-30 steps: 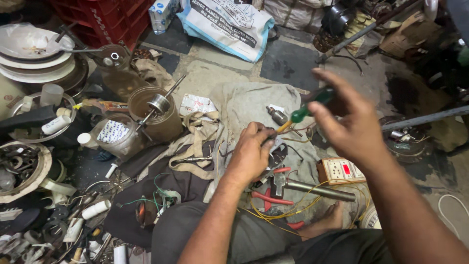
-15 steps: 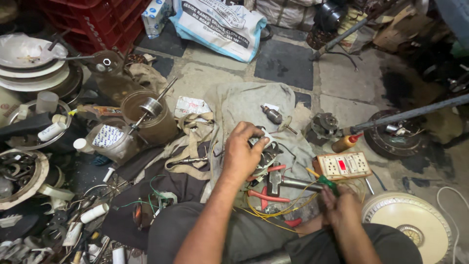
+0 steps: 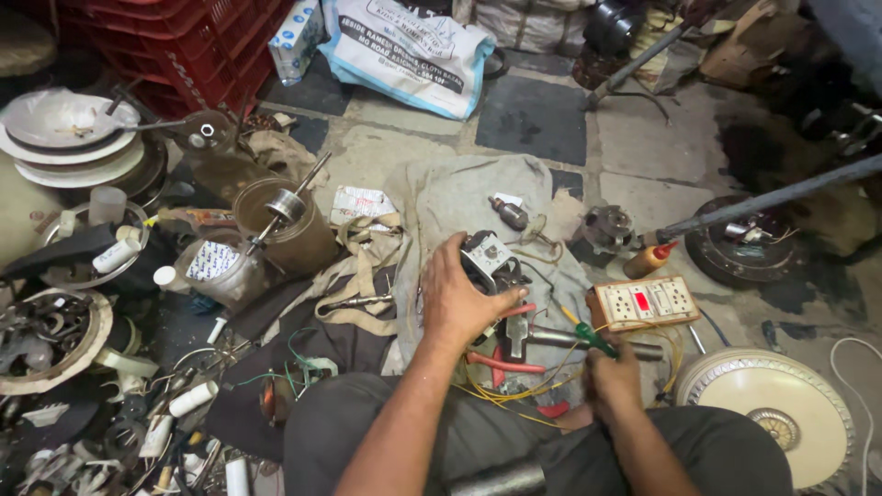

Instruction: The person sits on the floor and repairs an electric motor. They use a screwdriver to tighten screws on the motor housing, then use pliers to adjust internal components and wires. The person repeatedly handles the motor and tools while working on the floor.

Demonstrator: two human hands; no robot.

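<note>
The left hand (image 3: 457, 303) is clamped over a small grey motor part (image 3: 490, 256) on the cloth (image 3: 441, 197), while the right hand (image 3: 614, 381), closed on a green-handled screwdriver (image 3: 588, 335), sits nearer the body to its right, shaft angling up-left toward the part.

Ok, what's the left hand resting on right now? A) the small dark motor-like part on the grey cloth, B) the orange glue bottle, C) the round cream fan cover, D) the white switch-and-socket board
A: the left hand grips the small dark part on the grey cloth, while the socket board lies apart, to its right.
</note>
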